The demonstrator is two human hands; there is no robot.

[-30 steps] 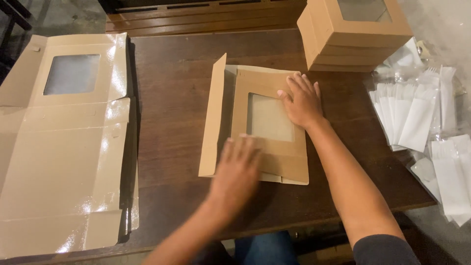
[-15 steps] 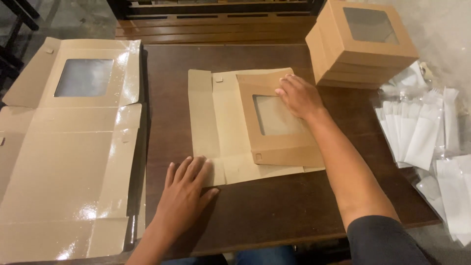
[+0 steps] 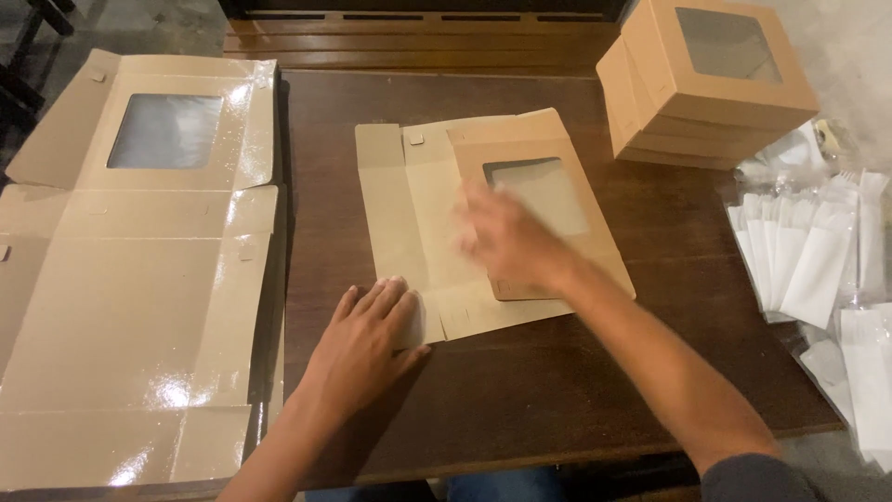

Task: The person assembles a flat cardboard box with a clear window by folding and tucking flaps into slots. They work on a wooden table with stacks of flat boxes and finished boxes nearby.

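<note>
A flat brown cardboard box blank [image 3: 437,242] with a clear window panel [image 3: 544,191] lies partly folded on the dark wooden table [image 3: 520,390]. My left hand [image 3: 367,339] rests flat, fingers apart, on the blank's near left corner. My right hand [image 3: 506,237] is blurred by motion above the folded window flap, fingers spread, holding nothing.
A stack of unfolded glossy box blanks [image 3: 130,279] lies at the left, its window panel at the far end. Assembled window boxes [image 3: 706,79] are stacked at the back right. Clear packets with white contents [image 3: 818,260] cover the right edge.
My right hand has swept left from the window flap's far edge to over its near left part. My left hand has stayed on the blank's near left corner.
</note>
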